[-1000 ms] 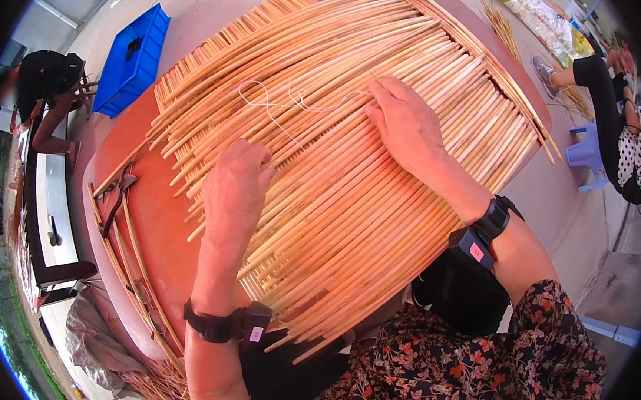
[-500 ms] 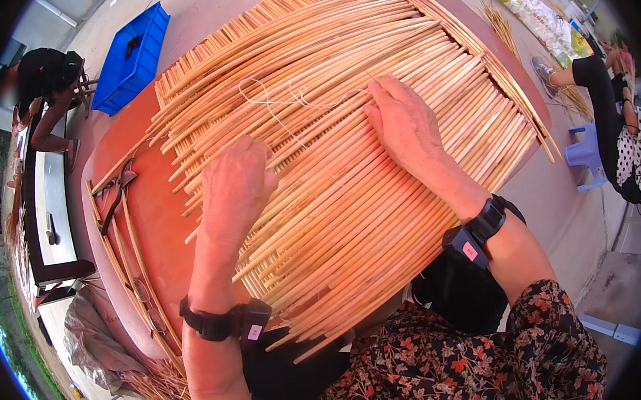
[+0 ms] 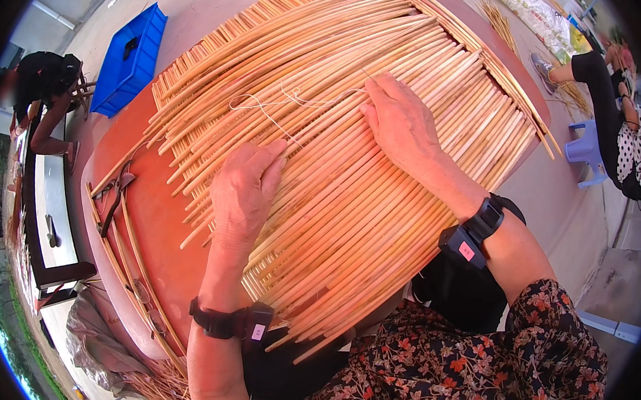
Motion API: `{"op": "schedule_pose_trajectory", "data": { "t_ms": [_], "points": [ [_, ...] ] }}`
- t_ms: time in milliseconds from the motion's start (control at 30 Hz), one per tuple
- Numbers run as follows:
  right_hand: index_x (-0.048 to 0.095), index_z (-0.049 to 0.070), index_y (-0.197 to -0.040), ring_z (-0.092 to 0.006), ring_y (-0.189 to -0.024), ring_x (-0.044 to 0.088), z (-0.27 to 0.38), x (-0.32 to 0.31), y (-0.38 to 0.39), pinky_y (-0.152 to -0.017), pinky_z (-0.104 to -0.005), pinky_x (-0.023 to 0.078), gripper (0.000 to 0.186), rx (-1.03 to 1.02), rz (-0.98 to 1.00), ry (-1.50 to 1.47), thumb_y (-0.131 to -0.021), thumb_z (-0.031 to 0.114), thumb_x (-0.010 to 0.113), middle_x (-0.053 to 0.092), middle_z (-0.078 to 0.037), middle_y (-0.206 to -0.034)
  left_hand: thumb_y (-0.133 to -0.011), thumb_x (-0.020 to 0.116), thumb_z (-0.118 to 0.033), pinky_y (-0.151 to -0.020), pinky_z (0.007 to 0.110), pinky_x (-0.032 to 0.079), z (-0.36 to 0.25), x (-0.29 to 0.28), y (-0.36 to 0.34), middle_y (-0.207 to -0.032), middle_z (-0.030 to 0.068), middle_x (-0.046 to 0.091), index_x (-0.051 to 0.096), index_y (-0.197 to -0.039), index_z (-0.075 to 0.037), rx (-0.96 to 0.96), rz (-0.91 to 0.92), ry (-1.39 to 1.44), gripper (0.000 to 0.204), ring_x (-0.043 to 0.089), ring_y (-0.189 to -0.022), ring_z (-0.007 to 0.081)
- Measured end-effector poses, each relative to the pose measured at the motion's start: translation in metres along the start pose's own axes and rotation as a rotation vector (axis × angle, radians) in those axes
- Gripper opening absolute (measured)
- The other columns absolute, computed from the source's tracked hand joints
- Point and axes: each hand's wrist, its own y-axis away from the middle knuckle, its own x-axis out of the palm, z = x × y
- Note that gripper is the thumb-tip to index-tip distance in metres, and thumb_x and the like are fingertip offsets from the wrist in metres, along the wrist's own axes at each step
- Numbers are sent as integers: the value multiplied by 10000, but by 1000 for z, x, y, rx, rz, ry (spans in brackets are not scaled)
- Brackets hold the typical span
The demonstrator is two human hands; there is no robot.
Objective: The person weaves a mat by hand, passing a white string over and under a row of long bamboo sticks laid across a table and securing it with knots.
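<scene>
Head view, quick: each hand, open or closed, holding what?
Left hand: fingers closed over the sticks; any grip cannot be told.
Right hand: closed, pinching the white thread.

Over on the left, a co-worker (image 3: 43,74) in dark clothes leaned forward near a blue crate (image 3: 146,62) with a small dark object (image 3: 130,47) inside. A white-topped, dark-edged bench (image 3: 54,196) stood close by, and a crumpled greyish sheet (image 3: 96,338) lay near its end. Away to the right, a pale purple stool (image 3: 585,152) stood just beside a person (image 3: 595,84) in black legwear, near a white-and-green sack (image 3: 530,14) on the floor (image 3: 533,163).
</scene>
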Motion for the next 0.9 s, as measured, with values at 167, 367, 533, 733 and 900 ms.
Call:
{"op": "schedule_pose_trajectory", "data": {
  "t_ms": [167,367,533,733,900],
  "points": [
    [673,-102,-1311,-356,-1292,635,1,0,-1,-1132,-446,531,384,3,-17,-32,-1005,125,716,645,-193,-1323,-981,767,-34,-721,372,544,1,8,1,-905,119,688,800,-1190,-52,29,-56,-38,213,679,-797,276],
    [609,-54,-1390,-353,-1348,586,2,-20,-3,-1160,-440,497,456,100,117,-133,-1018,185,723,597,-204,-1417,-957,785,-54,-699,400,538,-3,7,0,-890,94,669,805,-1164,-80,41,-82,-47,209,672,-803,288],
    [541,-50,-1538,-366,-1509,512,-28,-30,-14,-1284,-460,407,609,100,231,6,-1052,279,706,542,-230,-1611,-965,772,-14,-721,378,549,-1,6,0,-918,131,694,797,-1183,-42,39,-70,-17,222,688,-803,292],
    [601,-60,-1412,-354,-1407,578,-71,-21,-18,-1260,-480,403,561,38,95,43,-1018,325,708,608,-210,-1469,-965,775,-23,-725,377,546,-7,1,2,-909,129,691,795,-1168,-35,-8,-10,-63,205,688,-801,301],
    [579,-58,-1480,-369,-1422,573,-86,-13,-12,-1273,-473,397,613,40,62,80,-1044,360,681,612,-207,-1498,-960,783,-103,-691,428,543,-8,8,-4,-872,87,664,805,-1135,-116,52,-88,-23,177,675,-805,308]
  ]
}}
